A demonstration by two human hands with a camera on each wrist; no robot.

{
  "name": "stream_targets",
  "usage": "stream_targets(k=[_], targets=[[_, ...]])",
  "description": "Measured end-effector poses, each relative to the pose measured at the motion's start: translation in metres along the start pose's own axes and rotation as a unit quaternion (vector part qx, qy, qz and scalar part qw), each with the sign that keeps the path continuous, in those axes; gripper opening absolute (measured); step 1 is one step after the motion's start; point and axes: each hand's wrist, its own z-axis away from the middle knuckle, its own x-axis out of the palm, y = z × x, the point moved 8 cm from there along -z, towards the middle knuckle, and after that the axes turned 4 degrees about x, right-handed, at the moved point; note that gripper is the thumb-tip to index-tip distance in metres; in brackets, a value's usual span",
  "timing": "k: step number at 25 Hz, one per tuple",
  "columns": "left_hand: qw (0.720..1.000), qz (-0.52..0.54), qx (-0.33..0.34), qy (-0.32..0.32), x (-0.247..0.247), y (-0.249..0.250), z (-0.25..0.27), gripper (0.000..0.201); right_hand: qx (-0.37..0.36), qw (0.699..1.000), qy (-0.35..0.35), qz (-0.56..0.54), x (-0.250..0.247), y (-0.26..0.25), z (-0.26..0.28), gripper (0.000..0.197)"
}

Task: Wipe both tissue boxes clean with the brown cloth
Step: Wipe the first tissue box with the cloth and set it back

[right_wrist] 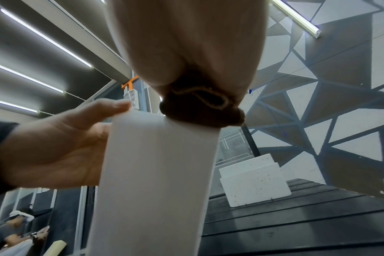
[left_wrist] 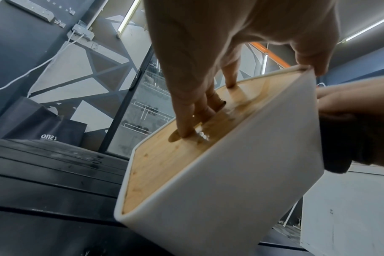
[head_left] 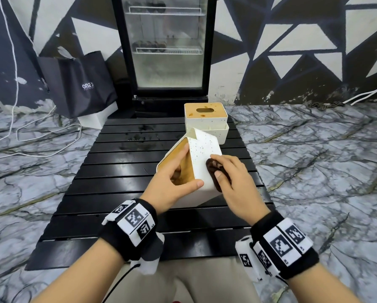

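Gripping tilted tissue box (head_left: 201,169), left hand (head_left: 172,182) fingers inside slot.

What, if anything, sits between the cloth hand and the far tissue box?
Nothing visible. The right hand presses the brown cloth on the tilted near box; the far box stands just beyond.

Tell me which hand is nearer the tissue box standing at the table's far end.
Right. The right hand wipes just below that far tissue box; the left hand sits farther left.
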Motion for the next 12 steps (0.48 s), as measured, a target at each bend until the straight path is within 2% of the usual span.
stream_targets(k=[4,12], targets=[[1.0,-0.01,0.002,-0.012,0.003,0.003,0.0,0.087,0.038,0.999,0.017,-0.008,-0.004,0.008,-0.014,0.036],[1.0,-0.009,-0.01,-0.019,-0.002,0.002,0.0,0.082,-0.043,0.999,-0.014,-0.017,0.007,-0.03,0.003,0.037]])
